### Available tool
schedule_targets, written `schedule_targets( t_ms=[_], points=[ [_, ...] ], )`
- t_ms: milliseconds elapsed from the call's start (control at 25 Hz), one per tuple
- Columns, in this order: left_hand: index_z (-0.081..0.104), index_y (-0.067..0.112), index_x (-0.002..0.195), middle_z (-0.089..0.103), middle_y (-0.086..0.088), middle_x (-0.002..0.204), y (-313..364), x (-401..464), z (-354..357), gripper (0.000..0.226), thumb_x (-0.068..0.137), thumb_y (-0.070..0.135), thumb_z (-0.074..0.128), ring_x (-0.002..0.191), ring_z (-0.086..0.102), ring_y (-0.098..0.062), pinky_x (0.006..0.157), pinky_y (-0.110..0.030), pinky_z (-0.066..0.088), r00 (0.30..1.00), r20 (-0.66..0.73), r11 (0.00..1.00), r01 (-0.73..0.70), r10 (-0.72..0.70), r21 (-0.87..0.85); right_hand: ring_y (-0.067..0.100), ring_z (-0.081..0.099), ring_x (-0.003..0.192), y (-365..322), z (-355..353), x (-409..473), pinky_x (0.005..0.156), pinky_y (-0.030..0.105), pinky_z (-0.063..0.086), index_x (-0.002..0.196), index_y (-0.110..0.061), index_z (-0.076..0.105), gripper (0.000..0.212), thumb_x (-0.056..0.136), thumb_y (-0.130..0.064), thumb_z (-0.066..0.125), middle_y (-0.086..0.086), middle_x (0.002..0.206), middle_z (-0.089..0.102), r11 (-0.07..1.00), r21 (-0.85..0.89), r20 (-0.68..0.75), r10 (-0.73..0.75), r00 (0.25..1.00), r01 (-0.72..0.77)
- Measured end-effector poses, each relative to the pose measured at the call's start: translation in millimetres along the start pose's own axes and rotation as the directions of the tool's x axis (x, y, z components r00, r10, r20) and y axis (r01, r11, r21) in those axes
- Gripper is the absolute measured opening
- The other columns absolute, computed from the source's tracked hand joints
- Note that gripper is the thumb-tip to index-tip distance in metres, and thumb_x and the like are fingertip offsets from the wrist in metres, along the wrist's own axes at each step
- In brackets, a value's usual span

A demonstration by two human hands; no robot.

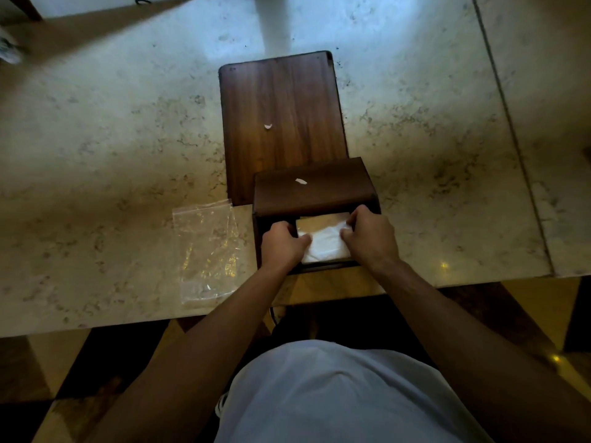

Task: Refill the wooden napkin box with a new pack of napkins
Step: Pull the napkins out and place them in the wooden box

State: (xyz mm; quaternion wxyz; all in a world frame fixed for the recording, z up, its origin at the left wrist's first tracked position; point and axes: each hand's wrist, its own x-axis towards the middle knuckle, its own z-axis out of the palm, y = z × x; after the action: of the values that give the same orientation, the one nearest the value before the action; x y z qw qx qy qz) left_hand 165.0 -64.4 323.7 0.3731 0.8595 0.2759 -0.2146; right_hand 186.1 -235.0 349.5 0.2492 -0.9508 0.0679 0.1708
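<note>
A pale marble counter [105, 145] with grey and brown veining fills most of the view, its near edge running across in front of the dark floor below. A straight seam [508, 129] cuts the stone on the right, dividing the main slab from a narrower one beside it. Cool bluish light [287, 24] falls on the far middle of the surface, while the near part glows warm yellow. The floor [524, 318] looks glossy, in dark and amber patches with small glints of light. At the far left corner something dark, perhaps wooden furniture [30, 8], is too blurred to identify.
</note>
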Motion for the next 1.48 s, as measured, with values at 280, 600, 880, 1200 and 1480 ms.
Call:
schedule_targets(
  t_ms=[280, 600, 880, 1200, 1480],
  points=[
    [0.063, 0.015, 0.084, 0.066, 0.001, 0.078, 2.1, 0.3, -0.1, 0.019, 0.081, 0.030, 0.075, 0.074, 0.065, -0.019, 0.058, -0.027, 0.048, 1.000, 0.029, 1.000, -0.005, 0.006, -0.002, 0.032, 0.062, 0.088, -9.4, 5.8, -11.5, 0.063, 0.031, 0.040, 0.108, -0.006, 0.059, 0.030, 0.091, -0.030, 0.057, 0.016, 0.104, 0.062, 0.980, -0.199, 0.011, -0.029, 1.000, 0.031],
    [0.068, 0.006, 0.094, 0.070, -0.007, 0.086, 0.5, 1.4, -1.9, 0.025, 0.082, 0.026, 0.074, 0.076, 0.066, -0.021, 0.064, -0.032, 0.053, 0.998, 0.067, 0.999, 0.007, -0.004, -0.044, 0.034, 0.060, 0.096, -9.0, 9.8, -19.7, 0.076, 0.039, 0.050, 0.115, -0.003, 0.052, 0.037, 0.088, -0.028, 0.059, 0.019, 0.110, 0.062, 0.994, -0.113, 0.060, 0.017, 0.998, -0.010],
    [0.067, -0.001, 0.087, 0.067, -0.011, 0.079, -5.7, -9.1, -14.8, 0.018, 0.082, 0.016, 0.071, 0.075, 0.066, -0.028, 0.057, -0.031, 0.047, 0.998, 0.051, 1.000, -0.024, 0.024, -0.008, 0.032, 0.057, 0.099, -16.4, 25.1, -24.6, 0.080, 0.037, 0.048, 0.117, -0.007, 0.053, 0.040, 0.085, -0.031, 0.062, 0.019, 0.114, 0.058, 1.000, -0.019, 0.085, 0.014, 0.996, -0.013],
    [0.055, 0.005, 0.100, 0.060, -0.016, 0.113, -3.3, -12.9, -9.6, 0.024, 0.084, 0.020, 0.066, 0.079, 0.053, -0.018, 0.051, -0.026, 0.031, 0.997, 0.083, 1.000, 0.002, -0.004, 0.027, 0.029, 0.057, 0.105, -13.4, 27.5, -22.1, 0.089, 0.039, 0.050, 0.120, -0.012, 0.057, 0.041, 0.083, -0.030, 0.062, 0.014, 0.120, 0.058, 0.997, 0.072, 0.107, 0.033, 0.994, -0.041],
    [0.057, -0.001, 0.109, 0.060, -0.022, 0.120, -2.1, -13.7, -14.6, 0.037, 0.083, 0.023, 0.069, 0.115, 0.057, -0.034, 0.069, -0.030, 0.039, 0.986, 0.164, 0.996, -0.029, 0.014, 0.084, 0.027, 0.058, 0.102, -7.7, 27.9, -24.0, 0.084, 0.035, 0.048, 0.119, -0.014, 0.059, 0.038, 0.085, -0.029, 0.062, 0.013, 0.121, 0.057, 0.993, 0.109, 0.063, 0.035, 0.997, -0.042]
  ],
)
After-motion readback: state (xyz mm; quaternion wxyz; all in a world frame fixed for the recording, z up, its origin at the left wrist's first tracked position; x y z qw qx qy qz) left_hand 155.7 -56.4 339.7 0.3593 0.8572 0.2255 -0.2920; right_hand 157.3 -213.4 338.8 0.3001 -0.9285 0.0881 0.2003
